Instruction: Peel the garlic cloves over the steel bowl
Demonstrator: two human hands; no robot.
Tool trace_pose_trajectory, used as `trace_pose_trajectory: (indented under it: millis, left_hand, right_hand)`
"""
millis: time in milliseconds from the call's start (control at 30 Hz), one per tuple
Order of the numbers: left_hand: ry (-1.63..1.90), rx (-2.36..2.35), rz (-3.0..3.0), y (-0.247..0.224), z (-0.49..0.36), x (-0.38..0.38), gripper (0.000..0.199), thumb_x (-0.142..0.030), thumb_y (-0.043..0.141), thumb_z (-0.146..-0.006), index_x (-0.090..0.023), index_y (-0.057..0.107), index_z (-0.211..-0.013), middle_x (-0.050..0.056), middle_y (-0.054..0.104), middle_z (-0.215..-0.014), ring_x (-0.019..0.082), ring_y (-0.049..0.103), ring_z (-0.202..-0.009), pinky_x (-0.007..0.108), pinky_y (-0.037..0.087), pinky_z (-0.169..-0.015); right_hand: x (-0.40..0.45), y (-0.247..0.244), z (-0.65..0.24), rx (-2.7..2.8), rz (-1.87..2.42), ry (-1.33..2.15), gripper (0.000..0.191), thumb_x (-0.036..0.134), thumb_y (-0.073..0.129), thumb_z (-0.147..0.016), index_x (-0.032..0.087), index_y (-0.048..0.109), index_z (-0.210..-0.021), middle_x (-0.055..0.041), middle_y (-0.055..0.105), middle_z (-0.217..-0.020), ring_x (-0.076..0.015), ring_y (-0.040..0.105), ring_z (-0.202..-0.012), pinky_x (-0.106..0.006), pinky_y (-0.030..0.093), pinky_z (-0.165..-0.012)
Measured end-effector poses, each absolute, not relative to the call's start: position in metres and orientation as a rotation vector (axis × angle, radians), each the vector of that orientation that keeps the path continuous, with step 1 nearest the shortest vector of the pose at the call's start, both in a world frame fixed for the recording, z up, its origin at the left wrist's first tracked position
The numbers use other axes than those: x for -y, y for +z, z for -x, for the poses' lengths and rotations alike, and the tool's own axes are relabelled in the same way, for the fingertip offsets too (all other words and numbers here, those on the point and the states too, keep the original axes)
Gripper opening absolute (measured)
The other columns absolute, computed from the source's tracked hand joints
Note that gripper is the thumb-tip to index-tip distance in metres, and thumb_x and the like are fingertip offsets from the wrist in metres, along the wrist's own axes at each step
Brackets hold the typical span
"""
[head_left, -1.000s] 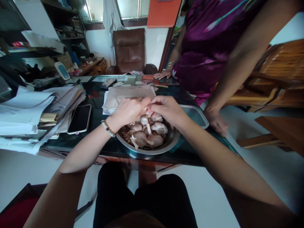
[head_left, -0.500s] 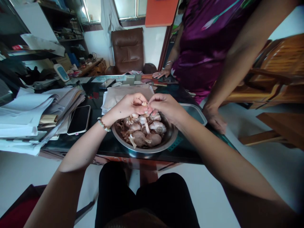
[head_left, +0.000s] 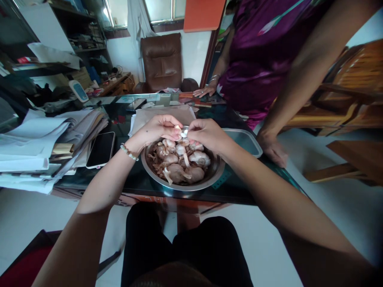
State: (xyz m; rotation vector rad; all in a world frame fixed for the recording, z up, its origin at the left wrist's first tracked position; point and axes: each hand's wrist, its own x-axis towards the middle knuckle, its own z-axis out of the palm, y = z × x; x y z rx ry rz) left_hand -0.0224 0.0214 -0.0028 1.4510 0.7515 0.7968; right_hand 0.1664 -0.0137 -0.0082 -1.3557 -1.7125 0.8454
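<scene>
Over the far side of a metal bowl (head_left: pixel 220 171), my left hand (head_left: pixel 160 129) pinches a pale garlic clove (head_left: pixel 178 128) between thumb and fingers. Close beside it, my right hand (head_left: pixel 206 134) has its thumb and fingertips closed on a whitish flake of garlic skin (head_left: pixel 184 131). Whether that flake is still joined to the clove, I cannot tell. Below both hands, the bowl is filled with several whole garlic bulbs (head_left: pixel 176 174) in papery skin, some with stems.
Left of the bowl lie a phone (head_left: pixel 101 150) and a tall stack of papers (head_left: pixel 32 147). A clear plastic tray (head_left: pixel 243 142) sits at the right, beside another person's hand (head_left: pixel 273 149) on the table edge. Behind the bowl is a brown envelope (head_left: pixel 163 115).
My hands have moved slightly apart. A whitish flake of skin now shows between them at my right fingertips, and the clove in my left hand looks paler.
</scene>
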Motion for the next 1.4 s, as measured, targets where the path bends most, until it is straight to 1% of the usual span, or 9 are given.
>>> trace_pose_trajectory:
  millis: [133, 233, 367, 500, 700, 833, 1067, 1267, 1400]
  left_hand:
    - [0.84, -0.803, -1.439, -0.001, 0.028, -0.026, 0.029, -0.014, 0.083, -0.067, -0.007, 0.067, -0.089, 0.007, 0.073, -0.075, 0.015, 0.072, -0.066, 0.025, 0.062, -0.065]
    - [0.855, -0.783, -1.472, -0.002, 0.032, -0.031, 0.035, -0.016, 0.087, -0.062, -0.008, 0.067, -0.089, 0.006, 0.073, -0.076, 0.015, 0.072, -0.07, 0.026, 0.061, -0.069]
    - [0.783, -0.746, -1.566, -0.009, 0.028, -0.032, 0.042, -0.021, 0.091, -0.055, -0.011, 0.06, -0.082, 0.004, 0.072, -0.071, 0.015, 0.07, -0.064, 0.025, 0.057, -0.06]
    - [0.757, -0.732, -1.698, -0.015, 0.022, -0.03, 0.039, -0.024, 0.088, -0.059, -0.012, 0.057, -0.078, 0.003, 0.07, -0.066, 0.013, 0.067, -0.056, 0.021, 0.051, -0.052]
    - [0.811, -0.689, -1.806, -0.022, 0.018, -0.032, 0.024, -0.014, 0.078, -0.064, -0.013, 0.056, -0.074, 0.0, 0.068, -0.064, 0.011, 0.065, -0.059, 0.02, 0.049, -0.053]
    - [0.824, -0.695, -1.91, -0.027, 0.019, -0.035, 0.02, -0.017, 0.076, -0.067, -0.013, 0.058, -0.076, 0.001, 0.069, -0.068, 0.011, 0.066, -0.062, 0.02, 0.049, -0.055]
    - [0.785, -0.676, -1.814, -0.024, 0.013, -0.027, 0.031, -0.022, 0.082, -0.065, -0.014, 0.053, -0.073, -0.002, 0.064, -0.061, 0.008, 0.06, -0.052, 0.018, 0.044, -0.05]
    - [0.858, -0.593, -1.855, -0.018, 0.013, -0.027, 0.03, -0.021, 0.083, -0.064, -0.013, 0.054, -0.072, -0.001, 0.064, -0.065, 0.008, 0.062, -0.061, 0.018, 0.048, -0.057]
    - [0.868, -0.562, -1.841, -0.015, 0.015, -0.029, 0.04, -0.029, 0.087, -0.061, -0.013, 0.053, -0.073, -0.002, 0.064, -0.067, 0.008, 0.063, -0.063, 0.019, 0.049, -0.059]
  right_hand:
    - [0.011, -0.007, -0.17, 1.88, 1.493, 0.538, 0.008, 0.026, 0.058, -0.063, 0.018, 0.059, -0.062, 0.0014, 0.057, -0.056, -0.0137, 0.051, -0.059, -0.026, 0.032, -0.054]
    - [0.013, -0.002, -0.171, 2.086, 1.638, 0.368, 0.012, 0.028, 0.06, -0.068, 0.017, 0.066, -0.068, -0.0017, 0.065, -0.069, -0.0161, 0.057, -0.067, -0.027, 0.032, -0.058]
    - [0.017, 0.002, -0.169, 2.348, 1.684, 0.333, 0.018, 0.03, 0.061, -0.076, 0.018, 0.074, -0.081, -0.0044, 0.073, -0.082, -0.0191, 0.063, -0.077, -0.028, 0.034, -0.061]
    - [0.017, -0.001, -0.17, 2.304, 1.579, 0.309, 0.021, 0.022, 0.059, -0.079, 0.017, 0.076, -0.089, -0.0055, 0.076, -0.088, -0.0188, 0.066, -0.081, -0.027, 0.038, -0.068]
    - [0.014, -0.008, -0.171, 2.114, 1.314, 0.301, 0.022, 0.022, 0.057, -0.081, 0.014, 0.078, -0.085, -0.0056, 0.076, -0.08, -0.0168, 0.065, -0.072, -0.026, 0.041, -0.065]
    - [0.014, -0.011, -0.171, 2.079, 1.251, 0.336, 0.021, 0.021, 0.057, -0.079, 0.015, 0.078, -0.082, -0.0053, 0.075, -0.077, -0.0164, 0.064, -0.069, -0.026, 0.04, -0.064]
    - [0.012, -0.013, -0.171, 2.012, 1.189, 0.44, 0.016, 0.021, 0.059, -0.07, 0.013, 0.073, -0.071, -0.0037, 0.07, -0.068, -0.0145, 0.058, -0.064, -0.026, 0.037, -0.059]
    - [0.01, -0.008, -0.17, 1.841, 1.198, 0.625, 0.013, 0.026, 0.062, -0.062, 0.014, 0.066, -0.062, 0.0007, 0.059, -0.056, -0.0113, 0.049, -0.057, -0.025, 0.034, -0.055]
    - [0.006, -0.011, -0.17, 1.75, 1.231, 0.645, 0.009, 0.024, 0.059, -0.06, 0.016, 0.062, -0.058, 0.0021, 0.053, -0.053, -0.011, 0.046, -0.056, -0.025, 0.031, -0.053]
